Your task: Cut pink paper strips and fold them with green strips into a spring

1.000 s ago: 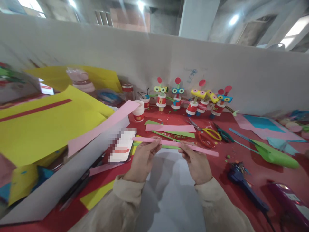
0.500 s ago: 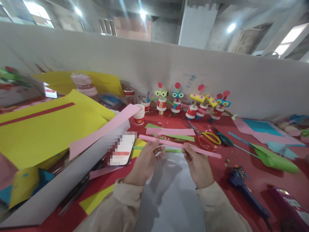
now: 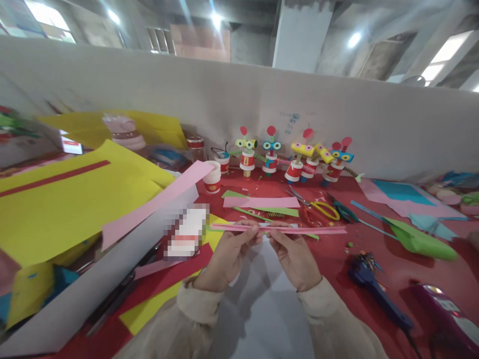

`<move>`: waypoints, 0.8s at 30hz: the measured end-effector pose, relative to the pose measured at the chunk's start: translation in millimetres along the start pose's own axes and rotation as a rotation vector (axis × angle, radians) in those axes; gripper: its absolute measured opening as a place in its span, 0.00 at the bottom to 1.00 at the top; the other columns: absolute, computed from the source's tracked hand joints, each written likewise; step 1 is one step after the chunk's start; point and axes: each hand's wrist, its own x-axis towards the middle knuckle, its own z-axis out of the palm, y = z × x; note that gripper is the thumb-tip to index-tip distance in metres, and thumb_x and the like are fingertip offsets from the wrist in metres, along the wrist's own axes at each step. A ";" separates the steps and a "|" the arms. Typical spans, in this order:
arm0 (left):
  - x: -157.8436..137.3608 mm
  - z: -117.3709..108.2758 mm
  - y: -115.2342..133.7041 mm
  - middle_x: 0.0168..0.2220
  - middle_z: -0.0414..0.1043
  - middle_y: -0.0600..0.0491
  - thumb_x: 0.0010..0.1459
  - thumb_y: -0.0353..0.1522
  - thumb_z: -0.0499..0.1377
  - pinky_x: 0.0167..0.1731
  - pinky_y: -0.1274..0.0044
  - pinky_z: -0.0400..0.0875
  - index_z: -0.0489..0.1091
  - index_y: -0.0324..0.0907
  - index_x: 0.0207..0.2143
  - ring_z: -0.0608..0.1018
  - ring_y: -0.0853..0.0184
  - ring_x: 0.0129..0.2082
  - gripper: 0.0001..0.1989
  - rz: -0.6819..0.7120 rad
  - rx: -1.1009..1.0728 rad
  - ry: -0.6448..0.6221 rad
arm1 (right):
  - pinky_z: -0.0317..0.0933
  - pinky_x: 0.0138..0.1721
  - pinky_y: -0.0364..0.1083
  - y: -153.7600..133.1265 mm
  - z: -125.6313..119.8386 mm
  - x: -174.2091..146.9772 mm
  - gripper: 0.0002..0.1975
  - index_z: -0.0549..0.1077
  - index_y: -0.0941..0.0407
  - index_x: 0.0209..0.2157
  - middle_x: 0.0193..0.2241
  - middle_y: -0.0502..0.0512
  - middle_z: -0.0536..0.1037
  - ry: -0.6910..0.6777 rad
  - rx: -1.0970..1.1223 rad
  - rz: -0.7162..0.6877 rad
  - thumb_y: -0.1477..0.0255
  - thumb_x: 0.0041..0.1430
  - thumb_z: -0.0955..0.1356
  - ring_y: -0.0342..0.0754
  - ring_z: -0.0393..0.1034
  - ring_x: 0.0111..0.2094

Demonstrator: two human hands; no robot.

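Holding narrow pink strip level over far end of white sheet; pinching near middle, grip of left hand and right hand closed on it, probably for balanced control.

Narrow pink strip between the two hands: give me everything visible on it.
The pink paper strip is long, narrow and matte, looking like paper. A lengthwise line runs along it; fold or separate layer, I can't tell. It's roughly level and nearly straight, running left to right, pinched near its middle by the left grip and right grip, with both ends free. A green strip shows just beside it; contact is unclear.
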 end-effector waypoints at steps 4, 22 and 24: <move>-1.0 2.0 -6.9 0.24 0.74 0.54 0.41 0.31 0.68 0.30 0.79 0.69 0.74 0.38 0.25 0.74 0.73 0.24 0.08 0.038 0.066 0.050 | 0.68 0.30 0.35 3.1 -0.4 -0.3 0.07 0.77 0.57 0.27 0.24 0.48 0.77 0.021 -0.052 -0.026 0.73 0.42 0.75 0.38 0.71 0.27; -2.3 3.5 -6.4 0.24 0.74 0.54 0.43 0.33 0.66 0.34 0.77 0.67 0.75 0.38 0.25 0.73 0.71 0.27 0.07 0.069 0.117 0.057 | 0.65 0.22 0.32 7.0 1.0 -3.1 0.10 0.77 0.58 0.25 0.20 0.48 0.78 0.227 -0.085 0.007 0.69 0.39 0.76 0.37 0.71 0.22; -1.3 2.4 -2.3 0.22 0.72 0.55 0.43 0.32 0.67 0.32 0.78 0.66 0.74 0.38 0.24 0.72 0.73 0.25 0.07 0.073 0.081 0.062 | 0.66 0.23 0.34 7.8 3.5 -5.3 0.12 0.77 0.59 0.28 0.24 0.51 0.79 0.168 -0.092 0.063 0.67 0.41 0.76 0.39 0.73 0.24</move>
